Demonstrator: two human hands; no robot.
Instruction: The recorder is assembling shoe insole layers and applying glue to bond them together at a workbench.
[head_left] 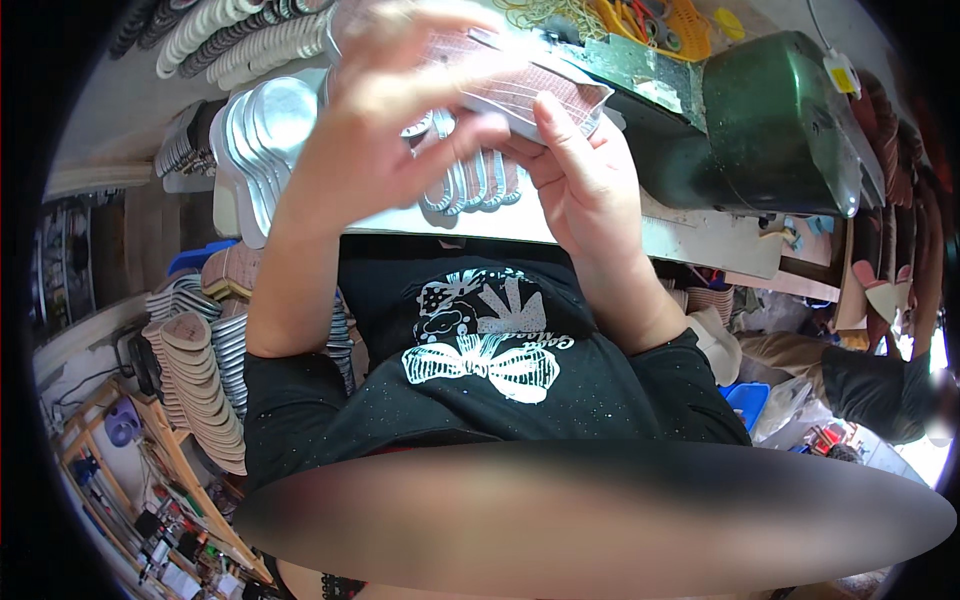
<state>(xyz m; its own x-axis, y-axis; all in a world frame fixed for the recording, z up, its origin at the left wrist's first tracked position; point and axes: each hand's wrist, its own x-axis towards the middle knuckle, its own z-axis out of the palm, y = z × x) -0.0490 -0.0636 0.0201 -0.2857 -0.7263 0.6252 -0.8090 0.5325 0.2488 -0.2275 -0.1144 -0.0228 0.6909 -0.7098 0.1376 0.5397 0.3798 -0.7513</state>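
My right hand [590, 175] holds a shoe insole [530, 85] up over the white worktop, its thumb pressed on the near side. The insole's upturned face is brownish pink with pale lines, and its edge is silvery grey. My left hand [390, 115] is blurred by motion at the insole's left end, with thumb and fingers stretched apart. Whether its fingertips touch the insole is unclear. Below the hands, several silver-edged insoles [470, 180] lie overlapping on the worktop [400, 222], partly hidden by my left hand.
Overlapping silver insoles [265, 125] lie at the left of the worktop. Stacks of insoles [190, 370] stand lower left. A dark green machine housing [780, 125] is at the right. Behind are a yellow basket [690, 25] and tangled yellowish bands [555, 15]. Another person [870, 390] is at far right.
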